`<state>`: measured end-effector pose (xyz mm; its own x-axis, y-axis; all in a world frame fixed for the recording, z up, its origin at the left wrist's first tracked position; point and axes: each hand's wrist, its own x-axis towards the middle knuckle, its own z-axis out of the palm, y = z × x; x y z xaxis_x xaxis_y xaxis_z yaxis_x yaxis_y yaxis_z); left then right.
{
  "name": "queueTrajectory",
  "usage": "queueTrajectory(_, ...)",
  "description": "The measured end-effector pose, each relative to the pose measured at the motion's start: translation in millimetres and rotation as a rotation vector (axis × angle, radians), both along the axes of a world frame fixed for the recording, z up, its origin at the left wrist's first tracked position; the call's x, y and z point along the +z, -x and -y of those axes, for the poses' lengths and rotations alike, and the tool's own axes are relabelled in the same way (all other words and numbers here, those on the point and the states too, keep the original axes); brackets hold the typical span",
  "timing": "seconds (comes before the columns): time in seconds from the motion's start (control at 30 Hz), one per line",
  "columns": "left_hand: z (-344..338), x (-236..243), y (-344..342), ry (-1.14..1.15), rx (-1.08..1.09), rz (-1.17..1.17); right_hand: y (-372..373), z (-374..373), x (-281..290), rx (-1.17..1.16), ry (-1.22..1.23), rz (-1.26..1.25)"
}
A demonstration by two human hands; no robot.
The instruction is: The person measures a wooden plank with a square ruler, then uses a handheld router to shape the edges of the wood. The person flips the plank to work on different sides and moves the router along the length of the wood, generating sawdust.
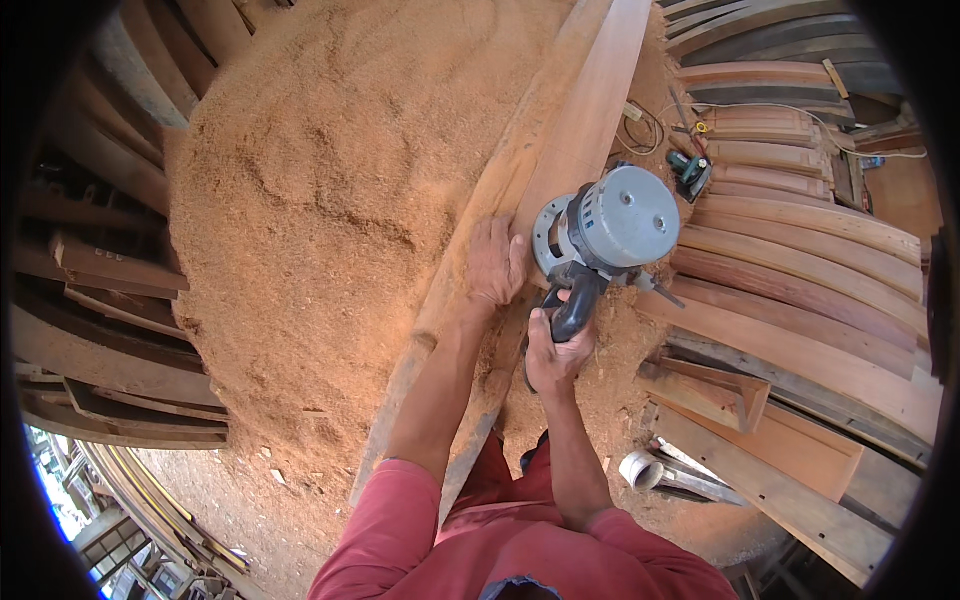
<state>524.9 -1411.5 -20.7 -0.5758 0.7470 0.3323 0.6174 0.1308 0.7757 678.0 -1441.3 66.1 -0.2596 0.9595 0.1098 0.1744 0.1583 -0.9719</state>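
A plunge router (628,218) with a round silver-grey motor housing and black handle stands on a reddish wooden board (590,110). My right hand (556,355) is wrapped round its black handle from the near side. Just left of the router's base, my left hand (494,262) lies on the wood with its fingers stretched forward and thumb out to the side. Beneath the board runs a longer, rougher timber (405,385) that comes back toward my body. The router's cutting bit is hidden under its base.
A large heap of sawdust (300,150) spreads on the left. Stacked planks (800,260) line the right side, and dark timbers (110,280) the far left. A green power tool (688,170) and a cord (650,130) lie beyond the router. A white pipe (642,470) rests nearer.
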Motion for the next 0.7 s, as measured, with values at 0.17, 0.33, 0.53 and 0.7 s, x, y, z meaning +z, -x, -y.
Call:
queueTrajectory(0.17, -3.8, 0.2, -0.2, 0.000, 0.035, -0.031, 10.9, -22.6, -7.9, 0.012, -0.175, 0.039)
queueTrajectory(0.33, 4.6, 4.7, 9.3, 0.133, 0.042, -0.178, 14.6, -39.4, -9.3, 0.000, -0.080, 0.016)
queueTrajectory(0.53, 3.1, 9.6, 9.3, 0.106, 0.101, -0.169, 16.8, -42.1, -7.7, 0.011, -0.111, -0.005)
queueTrajectory(0.7, 3.9, 12.0, 8.4, 0.102, 0.086, -0.154, 12.6, -41.6, -20.3, 0.008, -0.053, -0.045)
